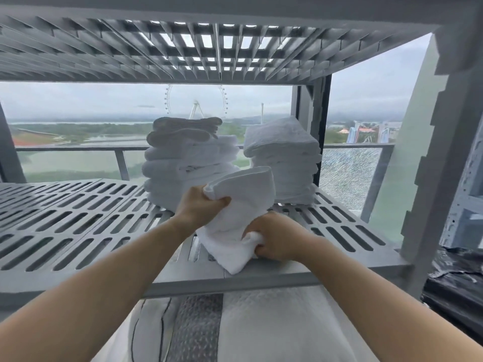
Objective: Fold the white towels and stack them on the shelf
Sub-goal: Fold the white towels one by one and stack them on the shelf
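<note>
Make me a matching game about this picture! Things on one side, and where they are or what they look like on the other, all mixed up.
Things:
1. left hand
2. right hand
3. right towel stack
4. shelf

Place or state:
a. grey, full of slots
b. stands at the back, nearest the corner post
c. grips the upper edge of the held towel
d. grips the held towel's lower part

Pairs: 1-c, 2-d, 3-b, 4-a
</note>
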### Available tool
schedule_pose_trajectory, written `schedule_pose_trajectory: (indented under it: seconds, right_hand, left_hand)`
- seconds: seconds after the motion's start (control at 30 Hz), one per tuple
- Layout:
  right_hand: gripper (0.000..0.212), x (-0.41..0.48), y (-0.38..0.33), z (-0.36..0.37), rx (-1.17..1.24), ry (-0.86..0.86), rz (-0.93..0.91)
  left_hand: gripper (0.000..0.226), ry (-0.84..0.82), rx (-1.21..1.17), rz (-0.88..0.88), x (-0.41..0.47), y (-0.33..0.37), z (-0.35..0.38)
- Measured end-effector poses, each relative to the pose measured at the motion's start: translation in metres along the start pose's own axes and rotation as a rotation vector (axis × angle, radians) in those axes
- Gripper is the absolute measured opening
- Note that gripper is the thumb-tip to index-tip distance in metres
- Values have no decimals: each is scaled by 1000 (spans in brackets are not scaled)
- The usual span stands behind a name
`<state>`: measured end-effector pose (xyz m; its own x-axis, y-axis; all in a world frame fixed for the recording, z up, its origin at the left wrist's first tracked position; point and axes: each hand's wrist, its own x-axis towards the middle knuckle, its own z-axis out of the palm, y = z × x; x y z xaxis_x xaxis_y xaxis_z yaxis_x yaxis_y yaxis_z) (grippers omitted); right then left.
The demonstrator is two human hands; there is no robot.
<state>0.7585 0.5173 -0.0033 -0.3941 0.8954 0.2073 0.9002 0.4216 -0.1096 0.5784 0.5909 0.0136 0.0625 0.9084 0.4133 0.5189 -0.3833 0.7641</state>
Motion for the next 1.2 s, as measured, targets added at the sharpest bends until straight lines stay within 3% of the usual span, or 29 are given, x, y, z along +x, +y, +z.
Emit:
schedule_pose_trajectory:
  seconds: [0.1,0.2,0.33,0.47,0.6,0.73,0.83,0.97,1.2]
  right_hand:
    - [45,-15,37,-15,-102,12,135]
    - [57,-37,70,-31,-54,-37,288]
    - [55,-44,74,-41,270,-197,343]
    - [58,-16,58,-19,95,-116,212]
    - [42,1,40,11,-17,-39,120]
    - [4,3,55,4,34,-7,132]
    - [10,0,82,-11,-54,12,171]
    - [14,-5,103,-21,-102,7,244]
    - [10,18,66,4,21,-8,-50]
  left_hand:
    - [16,73,-145,-87,3,19,5]
    - [25,144,-366,-183,11,41,10]
    - [17,186,-195,-165,19,44,22]
    - [18,159,-95,-195,11,32,39]
    - [19,215,-120,-232,6,26,42]
    - [20,299,-229,-310,8,34,36]
    - [17,370,-362,-342,13,48,31]
    - [20,429,-318,-358,20,53,17]
    - [20,438,-8,-316,17,31,-7]
